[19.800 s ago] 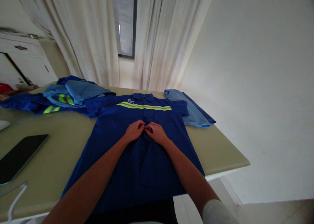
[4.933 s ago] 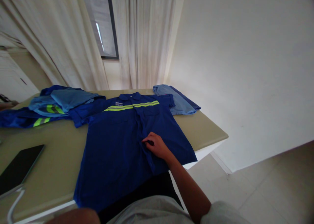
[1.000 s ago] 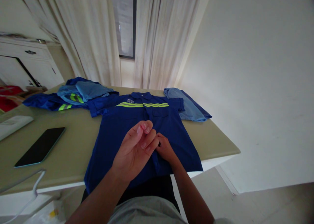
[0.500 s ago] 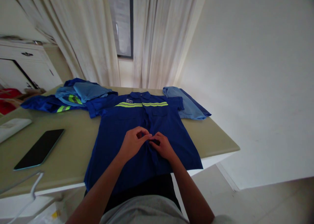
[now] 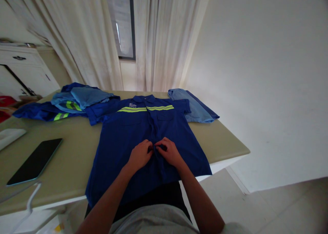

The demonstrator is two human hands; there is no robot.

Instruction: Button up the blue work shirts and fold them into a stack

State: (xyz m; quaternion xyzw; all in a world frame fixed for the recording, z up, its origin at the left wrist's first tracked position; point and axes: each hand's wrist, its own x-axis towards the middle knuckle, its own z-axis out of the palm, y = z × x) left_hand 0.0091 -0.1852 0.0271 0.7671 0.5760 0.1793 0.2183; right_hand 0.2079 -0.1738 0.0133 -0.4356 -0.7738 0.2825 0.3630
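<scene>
A dark blue short-sleeved work shirt (image 5: 120, 141) lies front up, its collar away from me and its hem hanging at the near edge. A yellow-green and grey reflective band crosses its chest. My left hand (image 5: 140, 154) pinches the front opening of the shirt from the left, fingers closed. Facing it, my right hand (image 5: 169, 152) grips the opposite side of the same opening between thumb and forefinger. The fingertips almost meet at the middle; any button between them is too small to make out.
The shirt rests on an olive-topped table (image 5: 225, 141). Rumpled blue clothes (image 5: 84, 97) lie at the back left, a folded light-blue garment (image 5: 196, 107) at the back right. A dark phone or tablet (image 5: 36, 162), a white object (image 5: 10, 136) and a white cable (image 5: 32, 198) are at left.
My left hand has drawn slightly down and left, its fingertips now lower on the shirt's opening. My right hand stays close to the same place. The view has shifted a little to the right.
</scene>
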